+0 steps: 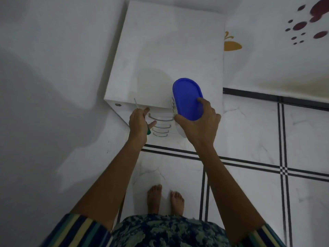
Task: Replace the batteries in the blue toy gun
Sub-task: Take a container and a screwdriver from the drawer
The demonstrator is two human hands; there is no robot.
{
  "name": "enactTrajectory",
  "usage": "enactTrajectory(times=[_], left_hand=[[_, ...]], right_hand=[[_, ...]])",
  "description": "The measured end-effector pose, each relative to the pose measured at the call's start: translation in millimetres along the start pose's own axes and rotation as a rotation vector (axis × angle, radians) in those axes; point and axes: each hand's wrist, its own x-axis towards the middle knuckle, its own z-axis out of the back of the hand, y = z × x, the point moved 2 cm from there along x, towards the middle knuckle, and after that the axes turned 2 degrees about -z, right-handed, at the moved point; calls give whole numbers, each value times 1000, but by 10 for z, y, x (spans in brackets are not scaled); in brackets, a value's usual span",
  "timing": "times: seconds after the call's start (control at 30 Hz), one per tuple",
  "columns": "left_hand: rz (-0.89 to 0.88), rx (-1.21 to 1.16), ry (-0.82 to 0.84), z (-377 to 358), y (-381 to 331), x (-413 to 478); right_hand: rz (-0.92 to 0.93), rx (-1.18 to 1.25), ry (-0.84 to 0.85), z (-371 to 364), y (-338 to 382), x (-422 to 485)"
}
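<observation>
Container first: your right hand (199, 122) grasps one tub (178, 130) with a blue oval lid (187, 97), thumb curled round its near side and a fingertip pressed on the lid. The lid is on, and the pale side shows only blurred shapes, so you cannot tell what is inside. The tub sits tilted at the front right edge of the white drawer cabinet (169, 41); whether it touches the top is unclear. Your left hand (138, 122) is clenched round one screwdriver (148, 131), its green handle end poking out below the palm and its thin metal shaft pointing up over the cabinet's front edge. Four curved drawer handles (161, 119) stack down the cabinet front between your hands. Your two bare feet (154, 196) stand on the tiled floor (249, 131). Where the blue toy gun lies, this view does not tell.
</observation>
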Motion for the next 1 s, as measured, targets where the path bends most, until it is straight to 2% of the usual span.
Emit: enactTrajectory(times=[0.1,0.33,0.43,0.53,0.8,1.0], left_hand=[[41,173,76,-67,-225,-275],[-49,442,85,-316,-779,-1242],[-68,656,202,-495,-969,-1668],[-76,828,390,-797,-999,-2100],[-234,835,743,-2053,-410,-3350],[-289,878,971,-3174,537,-4486]], right_hand=[[-35,-10,-29,163,84,-97],[-110,-66,-70,811,341,-559],[-127,-69,-128,1290,389,-797],[-164,-50,-230,1877,353,-1008],[-288,74,-589,3532,-174,-1479],[-416,120,-815,4736,-1127,-1984]])
